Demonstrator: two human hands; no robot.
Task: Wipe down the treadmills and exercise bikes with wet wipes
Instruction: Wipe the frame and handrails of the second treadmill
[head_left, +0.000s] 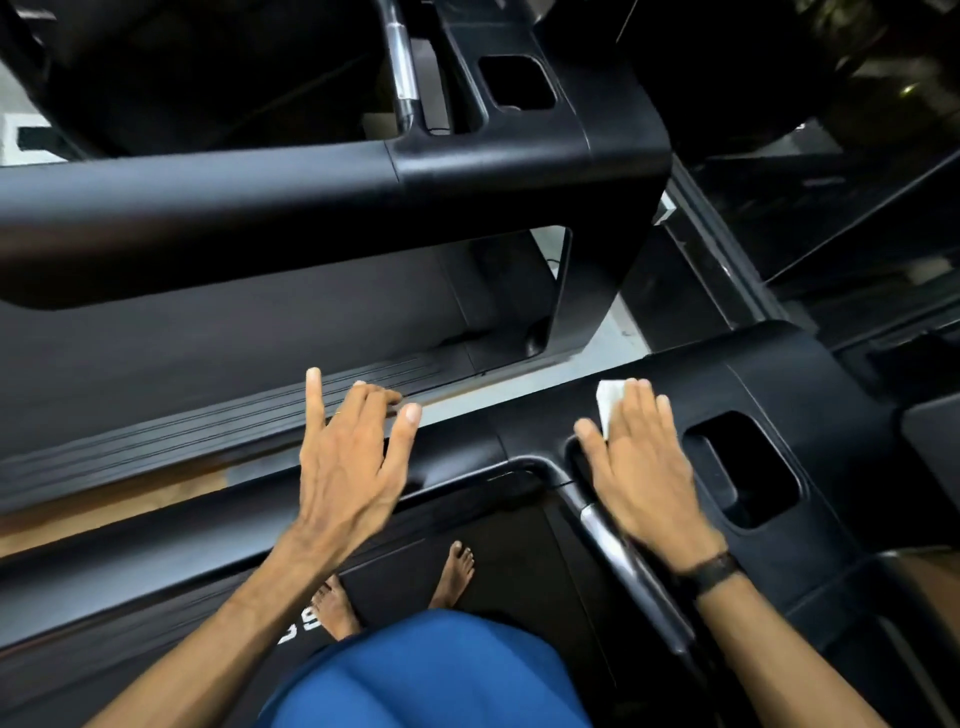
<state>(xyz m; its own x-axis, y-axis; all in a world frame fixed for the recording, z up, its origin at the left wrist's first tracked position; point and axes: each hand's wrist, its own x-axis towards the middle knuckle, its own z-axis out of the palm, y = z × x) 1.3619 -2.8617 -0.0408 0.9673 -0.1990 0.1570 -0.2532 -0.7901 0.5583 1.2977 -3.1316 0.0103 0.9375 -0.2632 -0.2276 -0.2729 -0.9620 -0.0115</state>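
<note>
Treadmills fill your head view, two of them side by side, and you stand barefoot on the belt (519, 551) of the nearer one with your hands out over its black console (810, 395). Your right hand (644, 467) lies flat, fingers straight and close together, pressing a white wet wipe (609, 401) onto the console's top surface; only a corner of the wipe shows past your index finger, the rest is under the palm. That flat press makes sense: it spreads the damp cloth over the widest patch of plastic, so one stroke should clean more. Your left hand (353, 457) hovers with the fingers spread wide and holds nothing; it sits above the near side rail (218, 514), probably for balance or ready to brace, though whether it touches the rail I cannot tell. Just right of your wiping hand is a recessed cup holder (748, 467), a dark pocket whose inside is in shadow, so nothing can be made out in it. The farther treadmill (467, 171) has a matching pocket (517, 83) on its console, equally dark. A silver-banded handlebar (618, 551) runs under your right wrist, and it looks as yet unwiped, as do both pockets.
</note>
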